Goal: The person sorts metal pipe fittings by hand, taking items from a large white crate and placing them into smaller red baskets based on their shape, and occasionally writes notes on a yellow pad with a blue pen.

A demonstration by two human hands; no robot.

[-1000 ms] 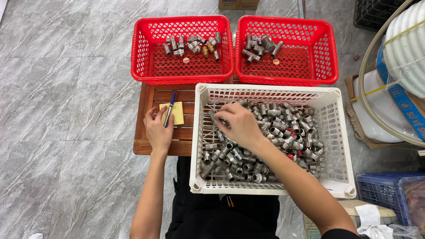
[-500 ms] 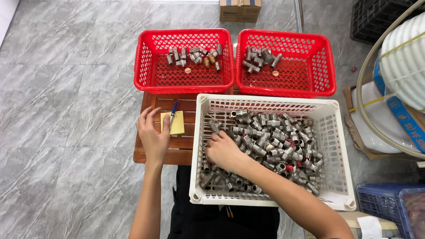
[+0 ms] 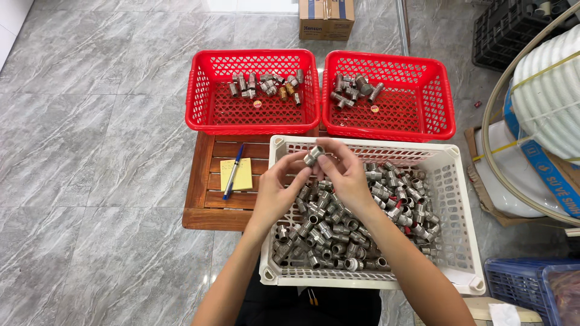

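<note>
Both my hands, left hand (image 3: 275,190) and right hand (image 3: 350,178), pinch one metal fitting (image 3: 313,156) above the white basket (image 3: 450,181), still heaped with fittings, while the two red baskets (image 3: 199,108) hold few.

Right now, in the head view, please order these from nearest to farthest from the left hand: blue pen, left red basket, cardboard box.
1. Blue pen, just left of the left hand, on the yellow notepad.
2. Left red basket, ahead, slightly left.
3. Cardboard box, far ahead, on the floor.
</note>
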